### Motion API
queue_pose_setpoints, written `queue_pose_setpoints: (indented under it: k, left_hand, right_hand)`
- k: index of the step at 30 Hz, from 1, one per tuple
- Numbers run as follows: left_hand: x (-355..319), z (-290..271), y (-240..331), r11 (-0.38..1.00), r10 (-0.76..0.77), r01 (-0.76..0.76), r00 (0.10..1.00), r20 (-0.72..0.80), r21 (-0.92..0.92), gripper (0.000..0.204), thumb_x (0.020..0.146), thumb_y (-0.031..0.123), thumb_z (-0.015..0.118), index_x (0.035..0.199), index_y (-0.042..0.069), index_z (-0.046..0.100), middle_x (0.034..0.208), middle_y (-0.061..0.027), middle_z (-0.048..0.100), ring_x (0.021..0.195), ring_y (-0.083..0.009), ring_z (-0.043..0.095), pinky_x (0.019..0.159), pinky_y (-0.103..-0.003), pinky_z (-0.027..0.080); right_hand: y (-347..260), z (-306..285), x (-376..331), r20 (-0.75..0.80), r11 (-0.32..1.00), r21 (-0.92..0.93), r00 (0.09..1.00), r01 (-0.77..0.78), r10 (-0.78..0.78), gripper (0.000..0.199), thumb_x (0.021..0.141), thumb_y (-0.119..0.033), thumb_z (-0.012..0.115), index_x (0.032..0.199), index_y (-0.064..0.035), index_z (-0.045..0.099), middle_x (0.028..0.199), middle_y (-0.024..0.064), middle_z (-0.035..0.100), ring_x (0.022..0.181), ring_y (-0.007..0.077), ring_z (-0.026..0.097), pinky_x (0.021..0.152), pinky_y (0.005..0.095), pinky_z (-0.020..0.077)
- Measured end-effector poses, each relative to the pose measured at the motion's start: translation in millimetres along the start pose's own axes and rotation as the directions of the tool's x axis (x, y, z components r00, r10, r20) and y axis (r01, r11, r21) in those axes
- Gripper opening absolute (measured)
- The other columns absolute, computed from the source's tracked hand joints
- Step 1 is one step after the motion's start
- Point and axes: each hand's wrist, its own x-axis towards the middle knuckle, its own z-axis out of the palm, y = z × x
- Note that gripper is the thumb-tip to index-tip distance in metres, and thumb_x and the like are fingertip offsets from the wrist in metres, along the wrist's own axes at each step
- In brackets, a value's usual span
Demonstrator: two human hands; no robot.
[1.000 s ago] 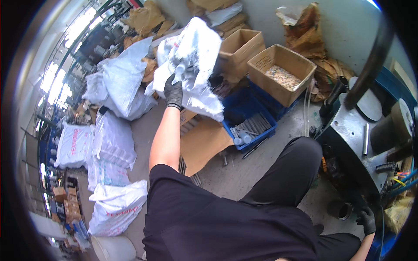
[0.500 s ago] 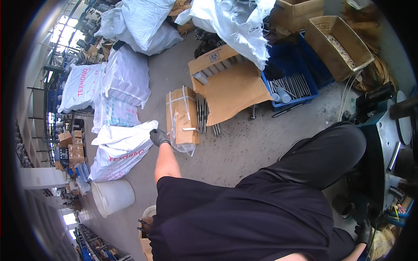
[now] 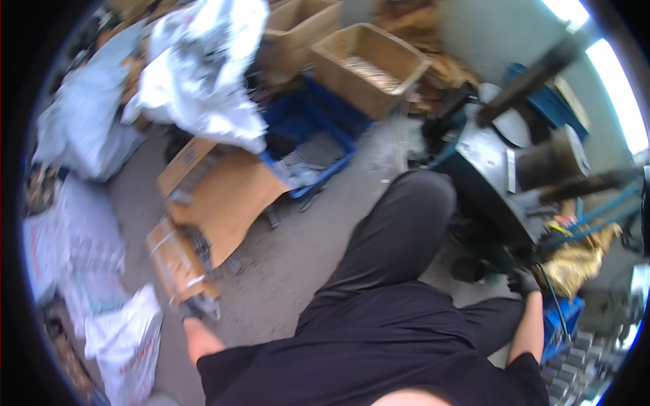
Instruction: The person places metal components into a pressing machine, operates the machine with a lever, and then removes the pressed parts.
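My left hand, in a dark glove, is by the near end of a taped cardboard box partly wrapped in clear plastic. Motion smears its fingers, so whether it touches the box is unclear. To its left, a gap away, slumps a white woven sack with red print. On the far right my right hand, also dark-gloved, is low beside a dark metal machine. A thin dark rod runs down close to that hand. Its fingers are blurred against the dark parts behind them.
An open cardboard carton with grey cylinders lies ahead. Behind it are a blue crate of metal parts, a tall cardboard box and a hanging white sack. More white bags are stacked at left. My bent knee is mid-view.
My view has swung to the right, bringing more of the machine into sight. My left hand has come off the white sack's edge to the taped box's near end. My right hand stays by the machine.
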Motion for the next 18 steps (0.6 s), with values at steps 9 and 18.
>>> queue_pose_setpoints:
  k: [9,18]
  left_hand:
    - [32.5,29.4,-35.8,-0.032,0.692,-0.087,0.717,0.085,0.996,0.043,0.104,0.044,0.057,0.118,0.007,0.075,0.105,-0.0087,0.074,0.090,-0.0253,0.070,0.074,-0.041,0.057]
    - [10.1,44.5,-52.3,0.134,0.489,0.333,0.797,-0.355,0.933,0.050,0.105,0.046,0.053,0.134,0.010,0.069,0.126,-0.0123,0.072,0.117,-0.0271,0.067,0.091,-0.043,0.055]
  right_hand:
    - [-8.7,-2.3,-10.3,-0.045,0.998,-0.054,0.998,-0.039,0.037,0.041,0.099,-0.033,0.066,0.129,-0.0060,0.061,0.101,0.0174,0.073,0.073,0.0295,0.072,0.062,0.0437,0.0593]
    - [33.8,-57.1,27.9,-0.027,0.997,0.059,0.998,-0.051,0.053,0.030,0.101,-0.037,0.061,0.125,-0.0191,0.056,0.084,0.0068,0.063,0.056,0.0200,0.059,0.047,0.0348,0.0475]
